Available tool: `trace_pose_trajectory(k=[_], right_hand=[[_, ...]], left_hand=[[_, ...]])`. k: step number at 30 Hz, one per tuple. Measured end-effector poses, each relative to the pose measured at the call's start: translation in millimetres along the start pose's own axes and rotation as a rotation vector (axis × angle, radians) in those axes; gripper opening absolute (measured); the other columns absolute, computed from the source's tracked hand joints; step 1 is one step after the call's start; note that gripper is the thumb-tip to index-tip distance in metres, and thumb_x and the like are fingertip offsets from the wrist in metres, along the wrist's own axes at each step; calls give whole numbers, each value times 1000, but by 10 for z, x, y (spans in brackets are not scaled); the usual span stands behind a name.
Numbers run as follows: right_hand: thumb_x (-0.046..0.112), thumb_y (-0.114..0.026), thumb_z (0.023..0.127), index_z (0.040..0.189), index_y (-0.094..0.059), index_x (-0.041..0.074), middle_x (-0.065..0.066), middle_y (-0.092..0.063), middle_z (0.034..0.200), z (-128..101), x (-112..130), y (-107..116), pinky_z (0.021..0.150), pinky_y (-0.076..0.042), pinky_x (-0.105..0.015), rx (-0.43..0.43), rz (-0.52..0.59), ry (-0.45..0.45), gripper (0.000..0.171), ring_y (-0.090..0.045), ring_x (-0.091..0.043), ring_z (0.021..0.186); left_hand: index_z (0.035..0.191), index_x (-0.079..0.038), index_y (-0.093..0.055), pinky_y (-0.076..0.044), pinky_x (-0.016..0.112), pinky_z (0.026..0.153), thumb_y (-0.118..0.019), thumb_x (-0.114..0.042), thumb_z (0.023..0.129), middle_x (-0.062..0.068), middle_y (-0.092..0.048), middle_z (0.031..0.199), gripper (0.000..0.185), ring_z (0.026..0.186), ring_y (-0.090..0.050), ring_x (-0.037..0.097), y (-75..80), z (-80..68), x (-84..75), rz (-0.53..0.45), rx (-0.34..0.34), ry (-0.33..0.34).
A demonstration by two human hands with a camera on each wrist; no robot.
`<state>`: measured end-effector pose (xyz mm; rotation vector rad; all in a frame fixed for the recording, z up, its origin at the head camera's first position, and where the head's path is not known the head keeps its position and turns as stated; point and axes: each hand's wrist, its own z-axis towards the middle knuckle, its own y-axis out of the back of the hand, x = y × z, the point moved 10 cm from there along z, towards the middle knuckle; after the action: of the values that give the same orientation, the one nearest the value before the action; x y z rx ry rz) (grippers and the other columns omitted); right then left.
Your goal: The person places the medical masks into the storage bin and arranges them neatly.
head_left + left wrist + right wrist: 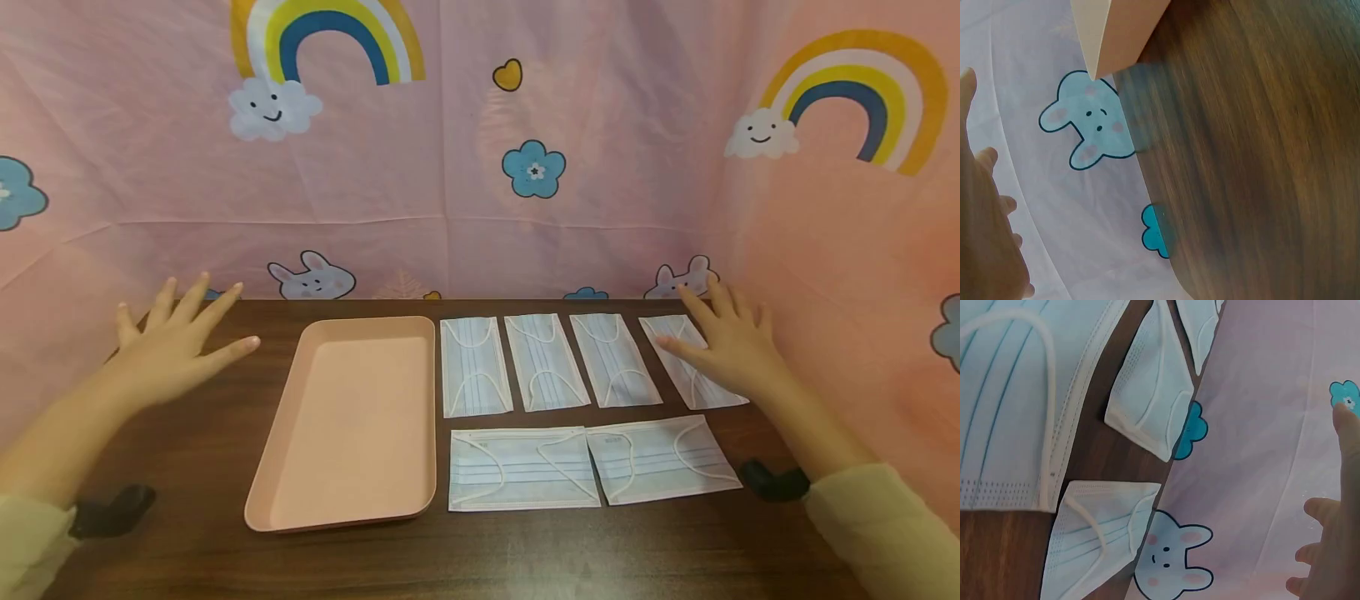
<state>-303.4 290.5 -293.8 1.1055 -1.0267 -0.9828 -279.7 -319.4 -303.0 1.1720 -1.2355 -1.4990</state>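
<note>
The pink backdrop [480, 150], printed with rainbows, clouds, flowers and rabbits, stood around the far and right sides of my brown wooden table [187, 467]. On the table, left of centre, lay the pink tray [352, 417], long side running near to far. To its right six face masks were laid flat. Four sat in a far row, side by side: the first mask [475, 367] just beside the tray, then the second mask [545, 362], the third mask [613, 360], and the rightmost mask [693, 362]. Two more lay crosswise in the near row, the near left mask [521, 467] and the near right mask [660, 458], their edges touching or very nearly so.

My right hand [731, 346] was spread wide, fingers straight, over the rightmost mask at the far right; I think the palm rested on it, though the head view left that uncertain. My left hand [176, 342] was likewise spread, fingers straight and holding nothing, at the far left of the table, well apart from the tray.
</note>
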Motion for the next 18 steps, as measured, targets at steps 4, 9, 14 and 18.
trace_pose_trajectory(k=[4,9,14,18], right_hand=[[64,-52,88,154,-18,15,-22,2,157,-43,54,14,98,9,-72,-29,7,9,89,-1,-51,137],[62,-54,88,154,-18,16,-24,-2,157,-108,163,-10,100,9,-70,-52,24,35,88,0,-48,139],[57,-58,88,154,-22,17,-21,-7,157,-183,301,-17,104,9,-66,-90,56,74,85,-3,-43,141],[54,-61,88,153,-25,17,-18,-12,157,-230,430,-43,105,5,-65,-112,99,105,83,-6,-39,142]], left_hand=[[155,-23,-2,27,69,88,-43,-56,96,22,7,157,79,137,22,43,-31,-26,-69,-14,1,-17],[155,-24,-2,26,68,91,-44,-54,97,21,4,157,78,138,20,43,-101,-58,-146,-55,1,-39],[156,-25,-6,21,70,94,-48,-51,96,21,-2,158,77,140,12,44,-150,-86,-180,-87,-32,-56],[156,-23,-10,6,75,95,-51,-49,95,23,-11,156,77,138,-4,49,-197,-103,-171,-130,-57,-63]])
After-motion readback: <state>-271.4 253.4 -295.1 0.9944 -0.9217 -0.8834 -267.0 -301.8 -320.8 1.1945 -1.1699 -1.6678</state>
